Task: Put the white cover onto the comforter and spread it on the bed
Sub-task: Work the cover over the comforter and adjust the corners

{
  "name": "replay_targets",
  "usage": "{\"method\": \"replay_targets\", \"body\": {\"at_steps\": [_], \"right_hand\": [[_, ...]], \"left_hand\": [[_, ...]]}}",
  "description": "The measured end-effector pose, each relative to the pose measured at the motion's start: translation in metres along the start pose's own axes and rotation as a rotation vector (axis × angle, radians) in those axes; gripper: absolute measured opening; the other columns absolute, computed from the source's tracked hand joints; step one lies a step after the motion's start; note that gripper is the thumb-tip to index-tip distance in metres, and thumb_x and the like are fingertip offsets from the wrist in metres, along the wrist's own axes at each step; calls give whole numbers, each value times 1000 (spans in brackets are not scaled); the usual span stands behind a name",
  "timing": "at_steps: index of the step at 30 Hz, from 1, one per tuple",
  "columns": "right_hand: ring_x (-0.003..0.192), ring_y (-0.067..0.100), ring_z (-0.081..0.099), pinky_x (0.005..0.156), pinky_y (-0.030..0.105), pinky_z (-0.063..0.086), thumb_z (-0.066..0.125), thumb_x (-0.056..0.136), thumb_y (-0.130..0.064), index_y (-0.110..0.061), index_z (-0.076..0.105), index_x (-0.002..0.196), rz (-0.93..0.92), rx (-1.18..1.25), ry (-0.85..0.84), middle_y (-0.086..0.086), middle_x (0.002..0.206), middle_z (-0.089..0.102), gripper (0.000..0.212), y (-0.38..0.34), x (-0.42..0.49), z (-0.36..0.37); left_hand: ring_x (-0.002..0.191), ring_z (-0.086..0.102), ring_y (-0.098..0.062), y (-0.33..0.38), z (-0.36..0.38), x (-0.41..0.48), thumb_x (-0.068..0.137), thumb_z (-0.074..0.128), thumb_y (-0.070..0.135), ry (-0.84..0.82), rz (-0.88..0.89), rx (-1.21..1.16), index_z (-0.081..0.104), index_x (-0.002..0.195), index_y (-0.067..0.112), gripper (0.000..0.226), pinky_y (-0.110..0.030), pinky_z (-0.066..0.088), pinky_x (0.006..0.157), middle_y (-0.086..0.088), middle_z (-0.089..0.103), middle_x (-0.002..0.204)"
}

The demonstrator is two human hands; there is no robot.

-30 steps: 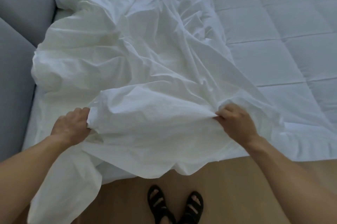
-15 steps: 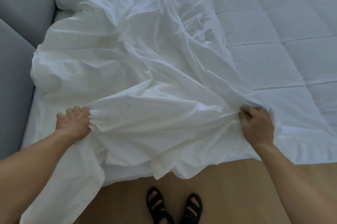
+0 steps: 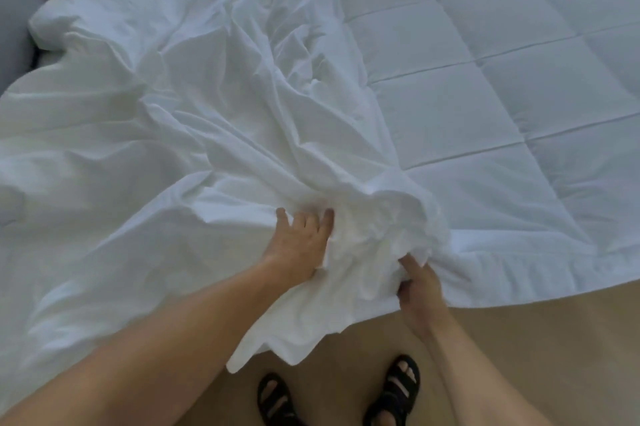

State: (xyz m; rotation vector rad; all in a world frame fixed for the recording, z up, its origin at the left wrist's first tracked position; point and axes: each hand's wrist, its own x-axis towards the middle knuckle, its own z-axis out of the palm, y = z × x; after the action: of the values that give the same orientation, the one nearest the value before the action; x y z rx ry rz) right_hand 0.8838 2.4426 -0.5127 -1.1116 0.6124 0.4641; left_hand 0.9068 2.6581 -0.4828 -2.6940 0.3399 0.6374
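at the comforter (image 3: 519, 79) edge, right grip (image 3: 420, 287) pinches white cover (image 3: 173, 120) (left grip (image 3: 301, 238) flat)

A single wide-angle camera sits on the person's head and looks forward and steeply down. It stands close over the near edge of the quilted comforter (image 3: 502, 96), which runs off the right and top of the frame. The white cover (image 3: 156, 113) fills the left and centre. Both forearms enter from the bottom, with the left hand (image 3: 299, 240) and right hand (image 3: 420, 287) in the lower middle. The floor (image 3: 536, 339) and black sandals (image 3: 393, 391) lie almost directly beneath. The comforter's seams bow towards the frame edges.
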Motion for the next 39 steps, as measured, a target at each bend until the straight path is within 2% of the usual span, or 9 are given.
{"method": "replay_targets", "body": {"at_steps": [2,5,12,18,23,26,31,34,39], "right_hand": [[104,21,71,82,35,59,91,58,-50,-9,64,124,46,-132,-225,6,115,73,82,-4,3,12],[94,8,72,70,21,57,94,56,-33,-14,61,127,62,-281,-393,-3,109,74,80,-12,6,26],[121,35,61,92,49,54,86,63,-48,-11,59,135,197,223,-522,17,131,64,85,-46,1,28],[108,31,67,87,44,55,70,86,-43,-9,63,126,40,-57,141,10,114,71,52,-70,16,-42],[88,22,60,74,31,44,66,92,-35,-6,66,112,-219,-118,434,-4,88,65,35,-174,41,-108],[82,21,61,70,34,43,70,86,-39,-6,66,102,-332,-118,503,-1,85,65,36,-247,65,-121],[75,15,62,66,30,49,68,90,-43,-10,68,102,-281,-253,366,0,87,67,35,-258,85,-116],[83,21,63,71,36,50,63,92,-48,-15,67,101,-164,-402,273,1,92,68,34,-226,83,-136],[83,16,62,64,31,46,59,94,-47,-21,66,94,-164,-406,245,-3,91,67,27,-214,79,-137]], "left_hand": [[126,43,-36,1,-2,13,97,48,29,-54,-34,-34,12,154,10,71,-53,32,107,-16,39,142],[122,53,-30,-12,-21,17,102,41,30,-64,-13,-175,47,140,15,41,-38,44,99,-9,56,136],[105,63,-32,-45,-106,12,89,53,22,114,-60,-519,70,101,8,24,-27,38,78,-11,70,106],[71,65,-22,-69,-119,10,62,71,53,223,-61,-742,71,80,11,46,-31,46,66,1,68,71],[55,56,-17,-113,-123,8,57,65,59,514,-161,-753,58,59,18,43,-33,46,57,5,59,55],[66,69,-27,-109,-107,2,60,54,65,486,-148,-601,69,71,13,56,-32,48,62,-9,71,68],[119,59,-20,-58,-54,7,81,58,68,-227,-294,-477,56,131,36,59,-29,46,90,5,65,128],[128,50,-19,-37,-48,21,77,63,67,-459,-169,-332,46,139,32,74,-29,41,102,5,57,138],[127,46,-18,5,-98,60,58,65,82,-213,-70,-565,35,142,30,103,-31,39,102,7,45,142]]}}
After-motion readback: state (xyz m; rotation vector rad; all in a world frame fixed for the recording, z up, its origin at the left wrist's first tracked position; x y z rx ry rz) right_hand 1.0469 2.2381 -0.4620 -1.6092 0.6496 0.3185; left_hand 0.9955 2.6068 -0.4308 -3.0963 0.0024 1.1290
